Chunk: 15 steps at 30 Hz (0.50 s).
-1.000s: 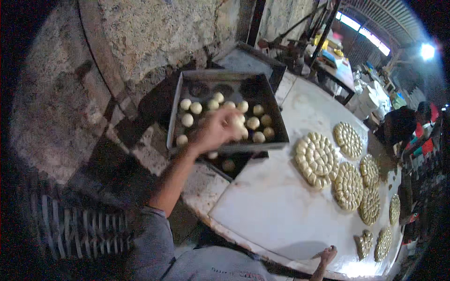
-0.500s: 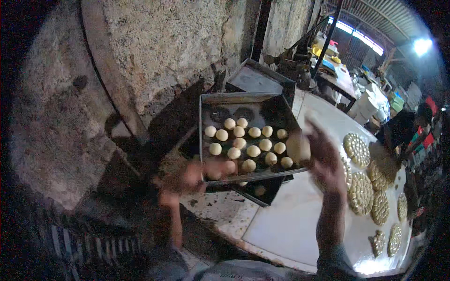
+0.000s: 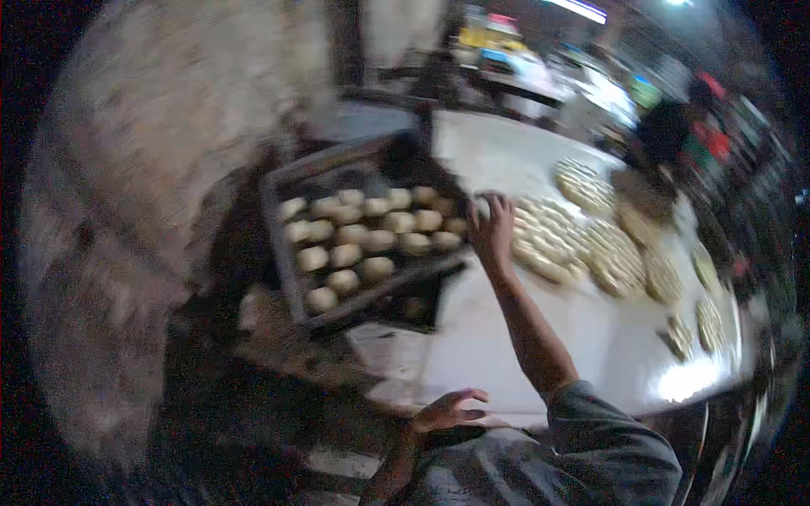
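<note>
A dark metal tray (image 3: 283, 246) holds several pale dough balls (image 3: 344, 255) and sits on another dark tray (image 3: 422, 314). My right hand (image 3: 493, 218) is at the upper tray's right edge, fingers curled around something pale and blurred that I cannot make out. My left hand (image 3: 449, 410) is low by the table's near edge and my body, fingers apart and slightly curved, with nothing seen in it. Several flat round coils of scored dough (image 3: 614, 260) lie on the pale table (image 3: 481, 337), just right of my right hand.
A rough wall (image 3: 152, 169) stands left of the trays. Another metal tray (image 3: 363, 118) is behind them. A cluttered table (image 3: 515, 67) is farther back. A person in dark clothing (image 3: 662, 135) is at the right, beyond the dough. The view is motion-blurred.
The view has swung. My left hand has left the tray's front edge and dropped toward my body. My right hand, low a second ago, is up at the tray's right side.
</note>
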Available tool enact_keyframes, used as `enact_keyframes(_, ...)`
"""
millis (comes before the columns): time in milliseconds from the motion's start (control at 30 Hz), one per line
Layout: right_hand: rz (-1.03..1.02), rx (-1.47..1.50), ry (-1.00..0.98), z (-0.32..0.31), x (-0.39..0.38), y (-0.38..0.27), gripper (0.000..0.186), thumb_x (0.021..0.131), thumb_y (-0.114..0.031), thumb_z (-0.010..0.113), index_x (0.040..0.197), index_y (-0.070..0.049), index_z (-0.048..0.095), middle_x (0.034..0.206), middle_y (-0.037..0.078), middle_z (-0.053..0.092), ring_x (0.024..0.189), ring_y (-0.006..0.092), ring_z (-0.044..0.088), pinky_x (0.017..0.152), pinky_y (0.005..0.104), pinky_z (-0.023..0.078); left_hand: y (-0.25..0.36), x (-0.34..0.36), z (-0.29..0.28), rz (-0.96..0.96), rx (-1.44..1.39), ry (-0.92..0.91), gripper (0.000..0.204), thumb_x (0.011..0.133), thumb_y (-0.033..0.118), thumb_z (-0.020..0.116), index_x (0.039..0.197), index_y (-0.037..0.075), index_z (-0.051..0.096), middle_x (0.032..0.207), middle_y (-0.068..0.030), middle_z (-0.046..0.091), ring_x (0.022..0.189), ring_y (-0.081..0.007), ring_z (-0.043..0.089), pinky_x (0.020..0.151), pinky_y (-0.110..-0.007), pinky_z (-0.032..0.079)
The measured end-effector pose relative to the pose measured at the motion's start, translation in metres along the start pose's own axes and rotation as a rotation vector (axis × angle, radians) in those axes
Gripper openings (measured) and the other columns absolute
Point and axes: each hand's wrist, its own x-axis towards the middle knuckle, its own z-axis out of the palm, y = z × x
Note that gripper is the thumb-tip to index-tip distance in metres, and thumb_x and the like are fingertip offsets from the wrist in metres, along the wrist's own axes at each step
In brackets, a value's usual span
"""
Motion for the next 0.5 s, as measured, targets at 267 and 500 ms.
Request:
enact_keyframes(267,0.761,-0.568,0.163,-0.344,-0.244,0.320,0.011,0.070,-0.010,0.062,0.076,-0.001,0.063,0.083,0.017,0.058,0.075,0.0285,0.058,0.069,0.0359,0.048,-0.032,0.150,0.078,0.030,1.039,-0.233,0.058,0.075,0.052,0.057,0.119,0.014,0.054,0.142,-0.0067,0.028,0.135,-0.0341,0.004,0.100,-0.061,-0.010)
enact_keyframes(500,0.867,-0.638,0.326,-0.499,-0.284,0.378,0.009,0.071,-0.005,0.059,0.076,0.002,0.058,0.078,0.016,0.055,0.072,0.0279,0.058,0.067,0.0362,0.048,-0.045,0.361,0.221,-0.004,1.094,-0.349,0.048,0.077,0.042,0.060,0.115,0.015,0.057,0.139,-0.0034,0.034,0.134,-0.0327,0.010,0.102,-0.059,-0.002)
